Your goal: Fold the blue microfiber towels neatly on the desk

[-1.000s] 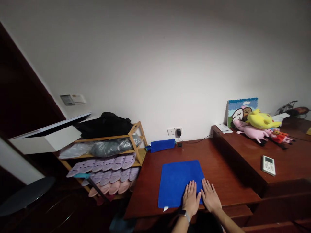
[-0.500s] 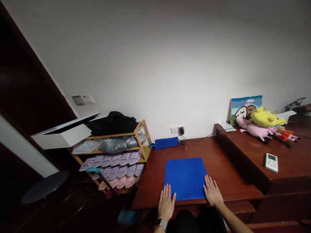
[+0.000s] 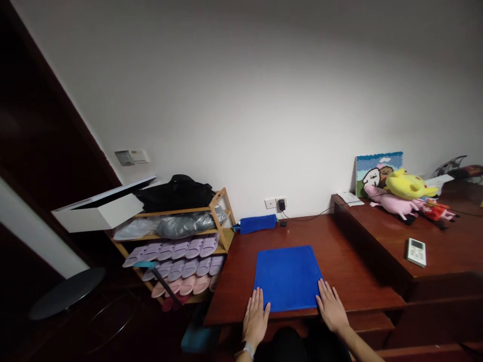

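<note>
1. head view: blue cloth (image 3: 289, 276) lies flat, squarish, near the front edge of the desk (image 3: 232, 279).
2. left hand (image 3: 255, 319) at its near left corner, fingers open, extended; no grip.
3. right hand (image 3: 332, 309) along its right edge, near the front; fingers open, slightly spread, nothing gripped.
4. handling, my judgement: even, light pressure outward from the middle smooths best; pushing inward could ruck the edges.
5. farther back, by the wall: blue bundle (image 3: 258, 224), plug (image 3: 282, 204).
6. outermost: slipper rack (image 3: 228, 236) left; remote (image 3: 416, 252) right.
</note>
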Tool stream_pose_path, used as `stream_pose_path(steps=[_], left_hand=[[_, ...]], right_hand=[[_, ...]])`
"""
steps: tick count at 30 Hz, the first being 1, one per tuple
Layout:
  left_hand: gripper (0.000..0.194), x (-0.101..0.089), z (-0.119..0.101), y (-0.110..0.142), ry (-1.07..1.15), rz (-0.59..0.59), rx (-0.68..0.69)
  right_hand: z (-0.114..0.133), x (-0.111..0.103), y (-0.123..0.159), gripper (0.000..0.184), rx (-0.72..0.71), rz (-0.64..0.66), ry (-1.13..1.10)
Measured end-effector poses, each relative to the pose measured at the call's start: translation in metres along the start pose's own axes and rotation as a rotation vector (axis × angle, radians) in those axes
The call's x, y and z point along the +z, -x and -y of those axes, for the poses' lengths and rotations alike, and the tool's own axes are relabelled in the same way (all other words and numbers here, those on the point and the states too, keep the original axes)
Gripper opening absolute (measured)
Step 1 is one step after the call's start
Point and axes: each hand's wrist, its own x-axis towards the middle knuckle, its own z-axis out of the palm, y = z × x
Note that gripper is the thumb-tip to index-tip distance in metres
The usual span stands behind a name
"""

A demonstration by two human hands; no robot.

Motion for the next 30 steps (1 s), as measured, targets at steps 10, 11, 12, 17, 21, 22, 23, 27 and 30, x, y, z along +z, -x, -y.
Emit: stream_pose_path(steps=[10, 11, 12, 17, 21, 22, 23, 27, 30], left_hand=[[0.069, 0.001, 0.002, 0.0, -0.069, 0.007, -0.002], [0.069, 0.001, 0.003, 0.0, -0.082, 0.008, 0.003], [0.069, 0.0, 0.004, -0.001, -0.095, 0.002, 0.008], [0.063, -0.007, -0.023, -0.013, -0.109, -0.082, 0.072], [0.063, -0.008, -0.1, -0.034, -0.003, -0.023, 0.288], [0.063, -0.005, -0.121, -0.039, 0.025, -0.003, 0.345], [0.063, -0.001, -0.141, -0.044, 0.048, 0.021, 0.388], [0.064, 0.021, -0.181, -0.053, 0.088, 0.108, 0.42], [0.065, 0.028, -0.163, -0.052, 0.077, 0.111, 0.361]], right_hand=[[-0.001, 0.011, 0.0, 0.065, -0.023, -0.093, -0.005], [-0.002, 0.014, 0.0, 0.065, -0.025, -0.108, -0.001], [-0.003, 0.018, -0.001, 0.064, -0.027, -0.124, 0.005], [-0.007, 0.03, -0.003, 0.063, -0.049, -0.209, 0.037], [-0.01, 0.035, -0.004, 0.063, -0.06, -0.217, 0.046], [-0.011, 0.036, -0.005, 0.063, -0.061, -0.215, 0.048], [-0.012, 0.037, -0.005, 0.063, -0.062, -0.213, 0.051], [-0.015, 0.041, -0.005, 0.061, -0.078, -0.219, 0.058], [-0.014, 0.039, -0.004, 0.061, -0.074, -0.223, 0.065]])
